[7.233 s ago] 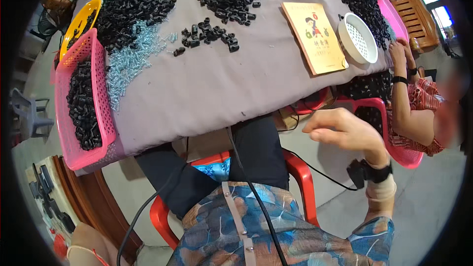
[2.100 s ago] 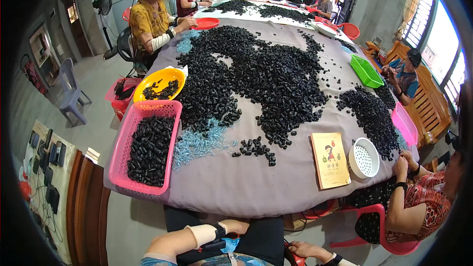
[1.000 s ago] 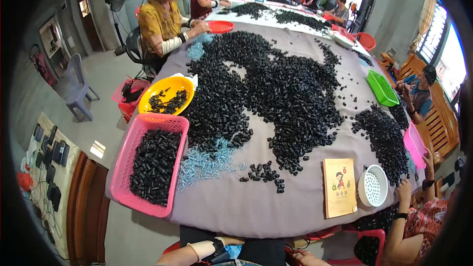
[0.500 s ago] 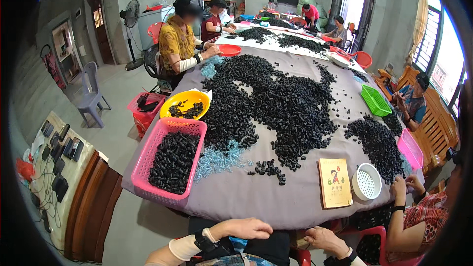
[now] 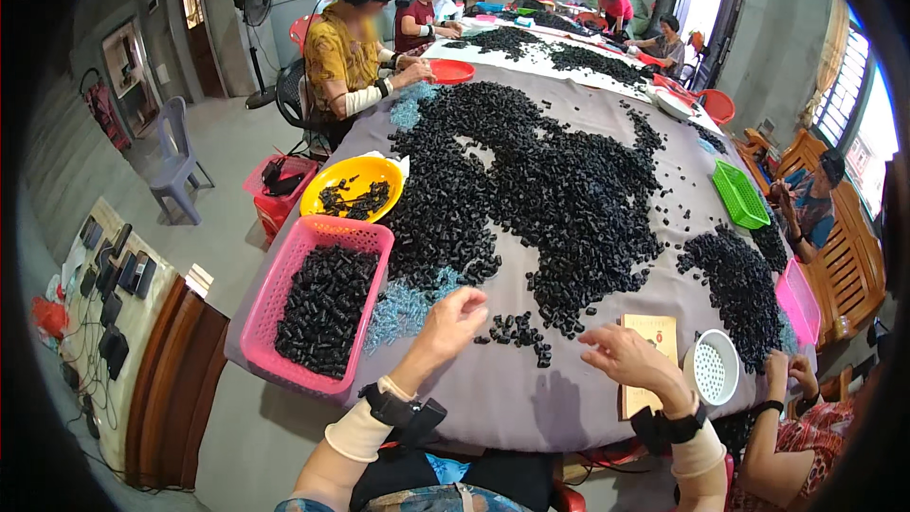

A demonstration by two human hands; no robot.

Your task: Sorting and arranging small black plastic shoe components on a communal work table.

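2 hands over the near edge of the counter (image 5: 493, 408). Left hand (image 5: 453, 316): grip curled, can't tell if it holds anything. Right hand (image 5: 621, 355): grip loose, fingers spread, nothing seen in it. Small clump of black bits (image 5: 517, 332) lies between them, near both. 1 pink basket (image 5: 318, 303) left, 1 yellow bowl (image 5: 353, 197) beyond it, 1 white round strainer (image 5: 711, 367) right. Card (image 5: 654, 334) partly hidden by right hand.

Both forearms enter from the lower edge, each with a pale sleeve cuff and black wrist strap. Left hand (image 5: 453, 316) raised, fingers loosely curled, holding nothing. Right hand (image 5: 621, 356) just beside it, fingers half spread, empty.
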